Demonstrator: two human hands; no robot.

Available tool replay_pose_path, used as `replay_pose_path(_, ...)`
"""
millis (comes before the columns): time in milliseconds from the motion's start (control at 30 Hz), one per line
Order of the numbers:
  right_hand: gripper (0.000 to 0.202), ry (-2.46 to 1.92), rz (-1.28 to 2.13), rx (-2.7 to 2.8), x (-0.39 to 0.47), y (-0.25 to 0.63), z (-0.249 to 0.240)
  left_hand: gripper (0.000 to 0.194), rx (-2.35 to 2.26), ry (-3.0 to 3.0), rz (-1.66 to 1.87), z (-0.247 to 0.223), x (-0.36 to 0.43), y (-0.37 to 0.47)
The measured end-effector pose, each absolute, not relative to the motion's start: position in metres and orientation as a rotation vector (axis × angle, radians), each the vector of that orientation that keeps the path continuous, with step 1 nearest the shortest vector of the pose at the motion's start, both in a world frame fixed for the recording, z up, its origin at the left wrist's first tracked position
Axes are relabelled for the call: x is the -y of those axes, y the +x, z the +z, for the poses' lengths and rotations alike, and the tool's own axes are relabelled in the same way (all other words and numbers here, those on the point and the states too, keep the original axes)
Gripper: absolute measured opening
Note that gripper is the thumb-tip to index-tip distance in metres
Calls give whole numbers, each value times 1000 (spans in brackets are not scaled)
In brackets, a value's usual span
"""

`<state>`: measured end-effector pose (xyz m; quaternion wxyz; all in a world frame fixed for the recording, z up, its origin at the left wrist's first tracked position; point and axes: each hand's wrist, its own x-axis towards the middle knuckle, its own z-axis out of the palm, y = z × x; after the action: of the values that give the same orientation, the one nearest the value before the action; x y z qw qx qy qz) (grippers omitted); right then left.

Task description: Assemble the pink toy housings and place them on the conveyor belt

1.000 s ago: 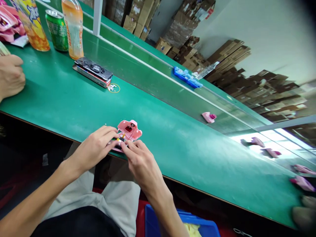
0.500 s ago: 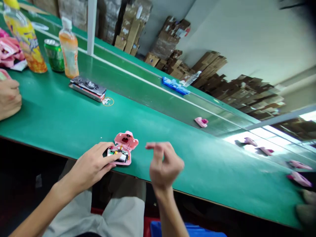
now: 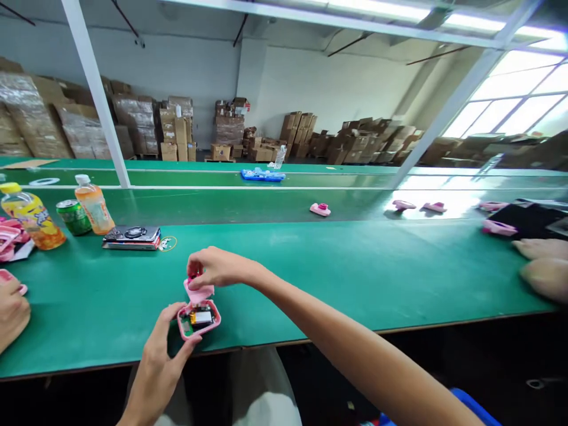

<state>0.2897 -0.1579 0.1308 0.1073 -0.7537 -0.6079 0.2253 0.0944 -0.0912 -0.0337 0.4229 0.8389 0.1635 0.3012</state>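
An opened pink case (image 3: 217, 319) rests near the front edge of the green table (image 3: 275, 296), with a green circuit board and a silver-and-yellow battery (image 3: 202, 318) inside. My left hand (image 3: 162, 349) grips this case between thumb and fingers at its left and front sides. Just behind it, my right hand (image 3: 213, 266) pinches the pink cover (image 3: 200, 294), which is tilted up at the case's back edge. Part of the cover is hidden by my fingers.
Bottles (image 3: 94, 207), a green can (image 3: 73, 217) and a stacked dark box (image 3: 133, 236) stand at left. Another person's hand (image 3: 13, 310) is at far left, more hands (image 3: 545, 266) at far right. Pink pieces (image 3: 320, 209) lie along the middle strip.
My right hand has moved left from beside the case onto its cover. My left hand's fingers have left the inside parts and now hold the case's sides. The view has levelled and lifted.
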Motion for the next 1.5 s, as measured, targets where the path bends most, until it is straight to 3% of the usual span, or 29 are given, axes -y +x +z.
replay_pose_path(133,13,-1729,439,1758,190,279,142,50,-556,1540,886,-14,99,96)
replay_pose_path(433,11,-1472,619,2012,174,266,192,49,-375,1274,852,32,97,107)
replay_pose_path(567,6,-1650,43,1623,184,250,161,50,-405,1255,909,42,104,112)
replay_pose_path(667,27,-1777,-199,1413,203,236,125,47,-433,1295,869,40,110,120)
replay_pose_path(867,18,-1747,9,1269,207,228,79,49,-379,987,985,22,122,145)
replay_pose_path(1000,20,-1678,-97,1160,198,225,53,44,-400,800,1058,19,127,161)
replay_pose_path(1200,22,-1694,-182,1150,198,227,32,63,-407,631,1076,11,132,178)
replay_pose_path(1500,21,-1436,4,856,210,240,-3,67,-376,485,960,16,132,172)
